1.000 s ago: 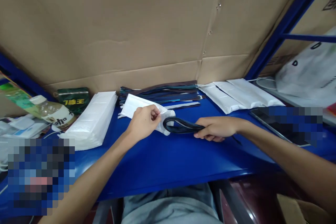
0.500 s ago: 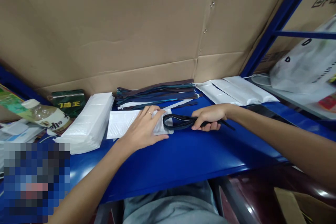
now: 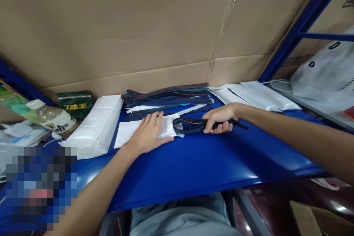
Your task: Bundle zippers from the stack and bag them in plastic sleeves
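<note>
My left hand lies spread, palm down, on a white padded envelope on the blue table. The envelope's right end shows past my fingers. My right hand is closed around a folded bundle of dark strips. The bundle's looped end points left and rests at the envelope's right end; whether part of it sits inside is unclear. Its tail sticks out to the right of my fist. Behind my hands lies a pile of dark zipper-like strips.
A stack of white envelopes stands left, beside a bottle and a dark green pouch. Several white packets lie at the back right. Cardboard walls the back; a plastic bag is on the right.
My left hand has slid left along the envelope and flattened, uncovering more of its right end. My right hand still grips the bundle. The view has shifted slightly.
</note>
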Demonstrator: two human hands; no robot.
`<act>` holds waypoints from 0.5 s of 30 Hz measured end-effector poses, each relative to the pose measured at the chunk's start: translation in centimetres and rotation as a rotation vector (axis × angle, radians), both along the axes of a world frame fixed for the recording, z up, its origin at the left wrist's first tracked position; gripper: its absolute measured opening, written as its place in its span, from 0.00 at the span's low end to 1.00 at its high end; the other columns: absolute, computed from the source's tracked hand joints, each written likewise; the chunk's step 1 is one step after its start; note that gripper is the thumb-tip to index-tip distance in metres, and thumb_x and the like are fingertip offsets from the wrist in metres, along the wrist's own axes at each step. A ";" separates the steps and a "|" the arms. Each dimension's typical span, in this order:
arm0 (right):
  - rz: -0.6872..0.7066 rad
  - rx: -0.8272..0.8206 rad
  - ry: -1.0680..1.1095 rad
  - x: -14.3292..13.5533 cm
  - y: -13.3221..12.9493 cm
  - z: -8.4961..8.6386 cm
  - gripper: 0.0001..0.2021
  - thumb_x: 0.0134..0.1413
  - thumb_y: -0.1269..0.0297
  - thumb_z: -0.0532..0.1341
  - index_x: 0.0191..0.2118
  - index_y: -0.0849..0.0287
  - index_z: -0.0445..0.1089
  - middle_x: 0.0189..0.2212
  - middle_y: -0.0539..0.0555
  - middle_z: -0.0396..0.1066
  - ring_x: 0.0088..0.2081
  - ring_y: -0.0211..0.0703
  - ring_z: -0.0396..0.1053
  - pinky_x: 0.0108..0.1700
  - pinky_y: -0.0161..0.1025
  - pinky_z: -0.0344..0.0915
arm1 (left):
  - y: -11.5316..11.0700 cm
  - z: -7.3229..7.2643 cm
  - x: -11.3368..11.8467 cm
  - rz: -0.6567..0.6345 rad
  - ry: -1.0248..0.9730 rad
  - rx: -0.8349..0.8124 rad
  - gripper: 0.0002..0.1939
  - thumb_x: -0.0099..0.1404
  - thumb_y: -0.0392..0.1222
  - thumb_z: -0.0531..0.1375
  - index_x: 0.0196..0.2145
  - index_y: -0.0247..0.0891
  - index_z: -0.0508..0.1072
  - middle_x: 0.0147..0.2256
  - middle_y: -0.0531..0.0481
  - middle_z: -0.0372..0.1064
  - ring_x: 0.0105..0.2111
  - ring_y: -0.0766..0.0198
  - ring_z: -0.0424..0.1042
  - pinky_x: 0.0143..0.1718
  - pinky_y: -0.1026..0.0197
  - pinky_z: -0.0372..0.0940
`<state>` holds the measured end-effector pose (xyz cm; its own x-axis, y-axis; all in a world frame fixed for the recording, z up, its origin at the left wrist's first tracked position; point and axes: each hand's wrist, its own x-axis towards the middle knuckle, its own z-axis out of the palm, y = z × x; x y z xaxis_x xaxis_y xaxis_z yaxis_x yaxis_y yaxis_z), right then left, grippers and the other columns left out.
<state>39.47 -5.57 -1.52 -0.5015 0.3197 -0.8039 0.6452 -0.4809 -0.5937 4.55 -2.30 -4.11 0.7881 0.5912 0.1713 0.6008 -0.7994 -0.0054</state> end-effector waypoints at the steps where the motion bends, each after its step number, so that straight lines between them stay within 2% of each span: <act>1: 0.000 0.003 0.001 0.0 0.1 0.0 0.20 0.61 0.49 0.67 0.31 0.56 0.59 0.19 0.41 0.49 0.17 0.28 0.41 0.16 0.28 0.46 | 0.1 0.0 0.0 0.015 0.012 -0.008 0.55 0.69 0.76 0.51 0.75 0.26 0.51 0.69 0.23 0.56 0.67 0.31 0.61 0.64 0.35 0.60; 4: 0.020 0.018 0.018 -0.2 0.2 0.1 0.21 0.60 0.48 0.68 0.31 0.56 0.59 0.19 0.41 0.49 0.17 0.28 0.42 0.16 0.28 0.45 | 0.1 0.0 0.1 0.003 0.030 0.028 0.50 0.73 0.73 0.50 0.74 0.27 0.54 0.67 0.24 0.61 0.65 0.32 0.63 0.64 0.34 0.59; 8: 0.057 0.038 0.042 -0.9 0.6 0.5 0.21 0.61 0.48 0.67 0.31 0.56 0.59 0.19 0.40 0.49 0.17 0.28 0.42 0.16 0.28 0.45 | -0.3 0.0 0.4 -0.054 0.002 0.116 0.43 0.77 0.67 0.48 0.73 0.29 0.57 0.66 0.27 0.63 0.64 0.36 0.64 0.64 0.37 0.58; 15: 0.158 0.041 0.035 -4.2 3.1 1.2 0.19 0.63 0.52 0.66 0.30 0.56 0.58 0.19 0.40 0.49 0.17 0.28 0.43 0.17 0.29 0.46 | 0.5 -0.6 0.2 -0.023 0.004 0.081 0.43 0.76 0.68 0.50 0.73 0.29 0.56 0.66 0.28 0.63 0.65 0.36 0.63 0.63 0.37 0.61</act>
<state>35.24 -2.52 -0.33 -0.5755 0.2673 -0.7729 0.6893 -0.3500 -0.6343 4.78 -1.83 -4.71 0.8019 0.5576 0.2145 0.5824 -0.8096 -0.0729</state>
